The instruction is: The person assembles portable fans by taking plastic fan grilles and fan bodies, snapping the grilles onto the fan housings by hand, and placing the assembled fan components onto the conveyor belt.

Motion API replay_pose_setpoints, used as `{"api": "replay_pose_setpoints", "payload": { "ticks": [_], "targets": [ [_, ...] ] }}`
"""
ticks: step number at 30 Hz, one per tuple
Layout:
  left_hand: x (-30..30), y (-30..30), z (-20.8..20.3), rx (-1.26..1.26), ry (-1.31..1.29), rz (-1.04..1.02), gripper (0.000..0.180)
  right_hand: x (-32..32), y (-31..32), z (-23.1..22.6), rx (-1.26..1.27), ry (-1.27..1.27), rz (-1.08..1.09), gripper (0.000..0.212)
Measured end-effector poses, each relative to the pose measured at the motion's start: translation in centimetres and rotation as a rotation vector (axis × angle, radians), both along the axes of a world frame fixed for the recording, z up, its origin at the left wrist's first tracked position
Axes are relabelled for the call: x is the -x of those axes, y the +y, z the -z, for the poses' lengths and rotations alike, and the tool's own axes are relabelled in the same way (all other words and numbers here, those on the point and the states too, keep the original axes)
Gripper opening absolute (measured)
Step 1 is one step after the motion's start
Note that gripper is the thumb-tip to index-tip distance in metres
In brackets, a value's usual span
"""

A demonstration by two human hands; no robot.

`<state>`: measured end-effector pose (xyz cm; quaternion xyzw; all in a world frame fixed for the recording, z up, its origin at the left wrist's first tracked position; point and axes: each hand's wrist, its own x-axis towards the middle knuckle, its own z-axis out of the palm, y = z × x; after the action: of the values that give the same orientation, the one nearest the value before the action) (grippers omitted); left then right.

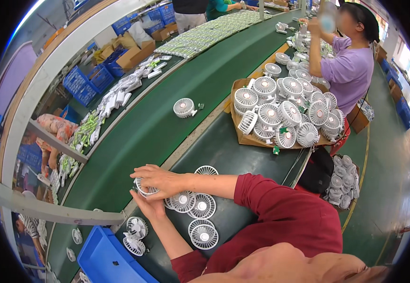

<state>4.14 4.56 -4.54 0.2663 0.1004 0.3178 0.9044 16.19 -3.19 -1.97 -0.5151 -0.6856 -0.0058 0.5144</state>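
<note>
A white mini fan head (144,188) with a round grille is held between both my hands above the near edge of the belt. My left hand (152,207) cups it from below, and my right hand (165,183) is closed over its top. My fingers hide much of the fan. A small dark green piece (135,189) shows by the left fingertips. Under and beside my right forearm, several loose white round grilles (202,206) lie overlapping on the dark worktop (233,167). Next to my left forearm sit white fan heads (136,228).
A blue tray (102,257) stands at the lower left. Fan heads fill a cardboard box (252,140) at the right. One fan head (184,108) lies on the green conveyor belt (143,137). A co-worker in purple (348,70) works beyond the box; a metal frame (68,213) crosses the left.
</note>
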Motion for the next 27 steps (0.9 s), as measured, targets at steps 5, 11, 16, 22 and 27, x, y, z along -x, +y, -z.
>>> {"api": "replay_pose_setpoints", "payload": {
  "ticks": [5, 11, 16, 22, 27],
  "targets": [
    [0.2, -0.1, 0.0, 0.076, 0.001, -0.023, 0.052, 1.2, 0.5, 0.9, 0.037, 0.012, -0.028, 0.032],
    [-0.3, -1.7, -0.4, -0.099, 0.127, -0.352, 0.043, 1.7, 0.1, 0.0, 0.155, 0.299, 0.152, 0.055],
    [-0.7, -2.9, -1.0, -0.342, 0.192, -0.581, 0.041, 1.8, 0.1, -0.4, 0.188, 0.452, 0.083, 0.054],
    [-0.6, -2.8, -0.9, -0.742, 0.334, -0.704, 0.031, 2.0, -0.2, -0.8, 0.156, 0.454, 0.07, 0.049],
    [-1.1, -3.4, -1.6, -0.793, 0.372, -0.786, 0.035, 1.9, -0.4, -1.1, 0.214, 0.462, 0.085, 0.047]
  ]
}}
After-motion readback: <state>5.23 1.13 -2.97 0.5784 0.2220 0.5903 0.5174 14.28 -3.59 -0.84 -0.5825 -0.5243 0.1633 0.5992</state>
